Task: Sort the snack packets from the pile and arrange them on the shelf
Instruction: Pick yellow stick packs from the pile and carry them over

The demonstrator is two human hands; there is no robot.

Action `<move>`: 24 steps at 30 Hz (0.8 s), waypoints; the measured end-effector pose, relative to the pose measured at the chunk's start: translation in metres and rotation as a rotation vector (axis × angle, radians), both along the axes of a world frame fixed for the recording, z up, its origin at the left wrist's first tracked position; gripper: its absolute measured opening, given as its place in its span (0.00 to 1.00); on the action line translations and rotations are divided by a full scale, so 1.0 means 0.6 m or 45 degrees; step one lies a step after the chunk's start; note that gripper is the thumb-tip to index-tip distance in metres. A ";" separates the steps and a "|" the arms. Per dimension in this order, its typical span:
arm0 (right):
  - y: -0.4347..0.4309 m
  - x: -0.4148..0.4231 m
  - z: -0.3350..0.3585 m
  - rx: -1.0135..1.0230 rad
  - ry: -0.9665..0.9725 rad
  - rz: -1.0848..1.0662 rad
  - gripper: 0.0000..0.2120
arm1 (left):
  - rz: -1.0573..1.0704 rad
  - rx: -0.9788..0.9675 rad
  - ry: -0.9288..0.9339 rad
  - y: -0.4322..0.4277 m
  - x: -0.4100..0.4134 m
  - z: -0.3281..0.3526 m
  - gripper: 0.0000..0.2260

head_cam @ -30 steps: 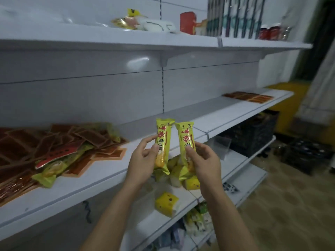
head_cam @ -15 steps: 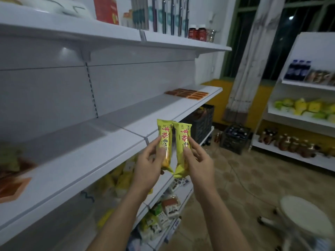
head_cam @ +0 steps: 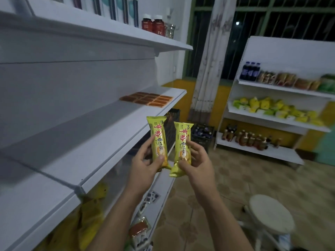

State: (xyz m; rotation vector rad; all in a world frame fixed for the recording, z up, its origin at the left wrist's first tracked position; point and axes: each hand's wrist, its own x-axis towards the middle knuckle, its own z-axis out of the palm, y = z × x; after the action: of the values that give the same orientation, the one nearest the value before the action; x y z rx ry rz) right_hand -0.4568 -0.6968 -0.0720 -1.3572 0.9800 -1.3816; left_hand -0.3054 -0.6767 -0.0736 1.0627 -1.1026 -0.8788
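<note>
My left hand [head_cam: 146, 163] grips a long yellow snack packet [head_cam: 158, 136] with red lettering, held upright. My right hand [head_cam: 196, 163] grips a second, matching yellow packet [head_cam: 183, 142] beside it, a small gap between the two. Both packets hang in front of the edge of the white middle shelf [head_cam: 101, 134]. At that shelf's far end lies a neat block of orange-brown flat packets [head_cam: 146, 99]. The pile the packets came from is out of view.
An upper shelf [head_cam: 116, 35] carries red jars [head_cam: 154, 24]. Lower shelves hold yellow and mixed packets [head_cam: 90, 205]. A second shelf unit [head_cam: 282, 113] with yellow packets and bottles stands at the right. A white round stool [head_cam: 271, 213] sits on the floor at the lower right. Dark crates [head_cam: 201, 134] stand behind.
My view has swung right along the shelf, so the pile has left the frame and the orange block is nearer. Both hands keep hold of their packets, now slightly further apart.
</note>
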 end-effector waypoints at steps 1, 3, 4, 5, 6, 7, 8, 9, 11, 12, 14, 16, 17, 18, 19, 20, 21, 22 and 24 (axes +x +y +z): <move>-0.025 -0.007 0.001 -0.003 0.002 -0.022 0.27 | -0.016 -0.008 0.007 -0.027 -0.003 0.001 0.26; -0.071 -0.018 0.002 0.003 -0.006 -0.062 0.27 | -0.045 -0.024 0.005 -0.079 -0.010 -0.001 0.25; -0.091 -0.023 0.001 0.011 -0.015 -0.082 0.26 | -0.059 -0.025 0.008 -0.102 -0.013 -0.003 0.25; -0.109 -0.027 0.001 0.020 -0.032 -0.098 0.26 | -0.075 -0.018 0.023 -0.124 -0.016 -0.006 0.25; -0.126 -0.030 0.001 0.025 -0.052 -0.111 0.25 | -0.092 -0.009 0.041 -0.143 -0.020 -0.008 0.24; -0.140 -0.032 0.000 0.024 -0.066 -0.126 0.25 | -0.109 0.000 0.052 -0.161 -0.023 -0.010 0.24; -0.152 -0.033 -0.001 0.023 -0.074 -0.144 0.24 | -0.126 0.005 0.054 -0.178 -0.026 -0.011 0.24; -0.163 -0.035 -0.003 0.021 -0.075 -0.162 0.23 | -0.143 0.010 0.050 -0.193 -0.031 -0.013 0.24; -0.181 -0.038 -0.008 0.032 -0.081 -0.202 0.22 | -0.173 0.025 0.048 -0.217 -0.037 -0.016 0.23; -0.190 -0.040 -0.010 0.032 -0.092 -0.231 0.21 | -0.186 0.030 0.054 -0.228 -0.039 -0.016 0.23; -0.210 -0.044 -0.013 0.027 -0.103 -0.289 0.19 | -0.219 0.044 0.055 -0.250 -0.042 -0.019 0.23; -0.229 -0.043 -0.014 0.029 -0.114 -0.309 0.18 | -0.239 0.061 0.064 -0.267 -0.042 -0.023 0.23; -0.238 -0.042 -0.015 0.028 -0.122 -0.303 0.18 | -0.238 0.064 0.081 -0.276 -0.042 -0.023 0.23; -0.249 -0.040 -0.016 0.036 -0.134 -0.298 0.16 | -0.230 0.064 0.099 -0.284 -0.040 -0.024 0.23; -0.262 -0.037 -0.018 0.048 -0.151 -0.296 0.15 | -0.216 0.063 0.114 -0.293 -0.038 -0.025 0.23; -0.276 -0.034 -0.021 0.065 -0.174 -0.300 0.12 | -0.196 0.059 0.126 -0.302 -0.034 -0.026 0.23; -0.291 -0.029 -0.024 0.085 -0.200 -0.304 0.11 | -0.169 0.055 0.133 -0.310 -0.030 -0.028 0.22; -0.308 -0.023 -0.028 0.111 -0.230 -0.304 0.10 | -0.131 0.054 0.146 -0.319 -0.024 -0.030 0.22; -0.347 -0.004 -0.031 0.163 -0.288 -0.280 0.09 | -0.029 0.056 0.174 -0.339 -0.006 -0.034 0.21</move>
State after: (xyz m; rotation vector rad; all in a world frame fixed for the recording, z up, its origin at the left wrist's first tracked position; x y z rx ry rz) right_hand -0.4592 -0.9047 -0.0906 -0.9964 1.0677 -1.5689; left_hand -0.3089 -0.8800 -0.0938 1.0125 -0.9870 -0.9827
